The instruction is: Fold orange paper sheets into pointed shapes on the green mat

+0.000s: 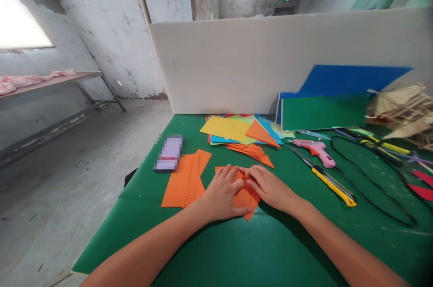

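An orange sheet of paper (241,198), partly folded, lies on the green table in front of me. My left hand (225,192) rests flat across its left part, fingers spread and thumb toward the near side. At the sheet's upper right edge, my right hand (267,188) touches the paper with its fingers bent; whether it pinches the edge is hidden. More orange papers (182,181) lie left of my left hand, partly overlapping. Beyond my hands is a small pile of folded orange pieces (252,152).
A phone (169,154) lies at the left. Coloured sheets (226,128) are stacked at the back. To the right are a pink glue gun (316,151) with a black cord, a yellow-handled cutter (333,185) and a green board (324,113). A white partition (230,66) stands behind.
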{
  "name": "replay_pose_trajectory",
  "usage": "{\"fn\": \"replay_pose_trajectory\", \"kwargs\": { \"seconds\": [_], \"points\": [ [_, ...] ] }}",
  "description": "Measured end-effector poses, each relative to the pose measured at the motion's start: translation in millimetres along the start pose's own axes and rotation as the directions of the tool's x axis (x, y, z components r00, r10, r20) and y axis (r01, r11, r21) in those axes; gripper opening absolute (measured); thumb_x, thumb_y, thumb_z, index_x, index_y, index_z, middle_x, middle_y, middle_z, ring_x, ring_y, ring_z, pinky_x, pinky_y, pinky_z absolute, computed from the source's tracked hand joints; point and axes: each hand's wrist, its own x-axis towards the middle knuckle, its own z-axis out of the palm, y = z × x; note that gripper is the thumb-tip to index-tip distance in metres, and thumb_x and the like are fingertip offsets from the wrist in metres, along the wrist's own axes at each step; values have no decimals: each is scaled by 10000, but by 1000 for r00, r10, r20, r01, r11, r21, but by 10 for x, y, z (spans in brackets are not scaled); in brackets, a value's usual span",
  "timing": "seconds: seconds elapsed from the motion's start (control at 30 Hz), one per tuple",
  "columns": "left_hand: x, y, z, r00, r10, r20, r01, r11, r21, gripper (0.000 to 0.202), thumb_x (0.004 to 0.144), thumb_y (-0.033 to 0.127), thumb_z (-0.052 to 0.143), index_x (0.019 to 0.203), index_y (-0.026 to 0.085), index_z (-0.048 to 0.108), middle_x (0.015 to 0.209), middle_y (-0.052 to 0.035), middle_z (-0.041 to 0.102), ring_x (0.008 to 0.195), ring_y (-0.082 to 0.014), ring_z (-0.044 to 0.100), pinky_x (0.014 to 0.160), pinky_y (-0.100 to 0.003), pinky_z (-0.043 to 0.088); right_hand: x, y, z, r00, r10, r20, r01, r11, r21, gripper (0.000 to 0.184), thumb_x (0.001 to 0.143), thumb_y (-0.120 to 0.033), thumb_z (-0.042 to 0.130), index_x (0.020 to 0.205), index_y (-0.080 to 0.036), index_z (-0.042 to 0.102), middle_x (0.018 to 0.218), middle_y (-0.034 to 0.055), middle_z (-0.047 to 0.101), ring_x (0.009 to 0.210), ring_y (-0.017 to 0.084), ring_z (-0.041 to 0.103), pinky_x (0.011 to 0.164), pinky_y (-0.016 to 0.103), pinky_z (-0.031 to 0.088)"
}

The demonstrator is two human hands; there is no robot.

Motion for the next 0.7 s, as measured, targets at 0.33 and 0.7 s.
{"fn": "replay_pose_trajectory", "kwargs": {
  "seconds": [0.33, 0.7],
  "points": [
    [-4, 27, 2, 998, -49, -41, 49, 999, 4, 545, 681, 594, 671, 1053, 206, 584, 1262, -146, 400, 1200, -375, 426, 931, -534, 433, 65, -6, 14, 999, -35, 11, 36, 997, -64, 265, 976, -239, 357, 1190, -202, 510, 1100, 98, 609, 1062, 235, 527, 894, 398, 454],
    [-3, 12, 18, 999, -22, -44, 24, 999, 38, 510, 683, 612, 656, 963, 190, 599, 1432, -125, 371, 1345, -389, 291, 1067, -526, 311, -90, 22, -220, 998, -3, 66, 15, 981, -191, 303, 997, -319, 322, 832, -200, 547, 781, 41, 598, 766, 190, 563, 687, 304, 406]
  ]
}}
